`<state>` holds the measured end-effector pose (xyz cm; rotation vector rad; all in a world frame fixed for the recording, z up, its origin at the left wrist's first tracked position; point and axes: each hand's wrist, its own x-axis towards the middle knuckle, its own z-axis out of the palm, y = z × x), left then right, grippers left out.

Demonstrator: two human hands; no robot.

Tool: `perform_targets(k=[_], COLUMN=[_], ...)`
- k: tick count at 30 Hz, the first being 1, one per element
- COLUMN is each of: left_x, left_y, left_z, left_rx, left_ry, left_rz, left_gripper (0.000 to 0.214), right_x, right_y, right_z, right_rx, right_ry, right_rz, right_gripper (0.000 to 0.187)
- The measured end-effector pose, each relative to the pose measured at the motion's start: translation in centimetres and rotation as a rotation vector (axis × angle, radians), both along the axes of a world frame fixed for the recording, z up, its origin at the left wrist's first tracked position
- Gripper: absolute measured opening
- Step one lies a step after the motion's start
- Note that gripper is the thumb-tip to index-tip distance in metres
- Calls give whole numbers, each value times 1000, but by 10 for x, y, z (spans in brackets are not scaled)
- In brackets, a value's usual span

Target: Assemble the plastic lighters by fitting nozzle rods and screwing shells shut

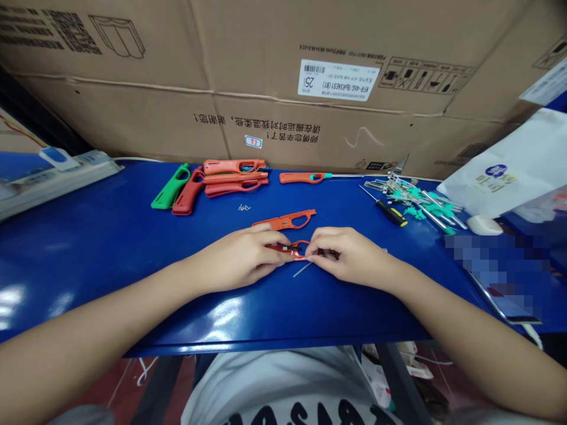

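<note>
My left hand and my right hand meet at the middle of the blue table. Both are closed on one orange lighter handle shell, the left on its body, the right pinching its front end. A thin metal rod sticks out below the right fingers. A second orange handle shell lies flat just beyond my hands.
Stacked orange shells, a red shell and a green one lie at the back left. An assembled orange lighter, a screwdriver and several teal-and-metal tubes lie back right. Cardboard boxes wall off the rear. A white bag sits far right.
</note>
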<state>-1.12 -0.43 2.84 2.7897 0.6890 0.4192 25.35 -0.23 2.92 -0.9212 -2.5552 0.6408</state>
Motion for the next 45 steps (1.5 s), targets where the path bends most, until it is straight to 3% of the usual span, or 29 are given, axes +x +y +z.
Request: perform_targets(k=[12,33,39,45], left_x=[-1,-2,-3,0], left_y=[3,1,-2,-7], left_z=[-4,-4,-3,2], left_rx=[-27,99,203,264], left_ry=[-40,-120,-21,77], left_rz=[-11,-25,17,-35], left_gripper=[34,22,26,24], right_x=[2,3,1,1], right_y=[-1,0,0,0], right_z=[4,5,5,4], right_rx=[-12,-28,-23,-41], right_ry=[-11,-33,-44,-53], right_rz=[-12,-15,-17,-28], right_gripper=[11,11,12,11])
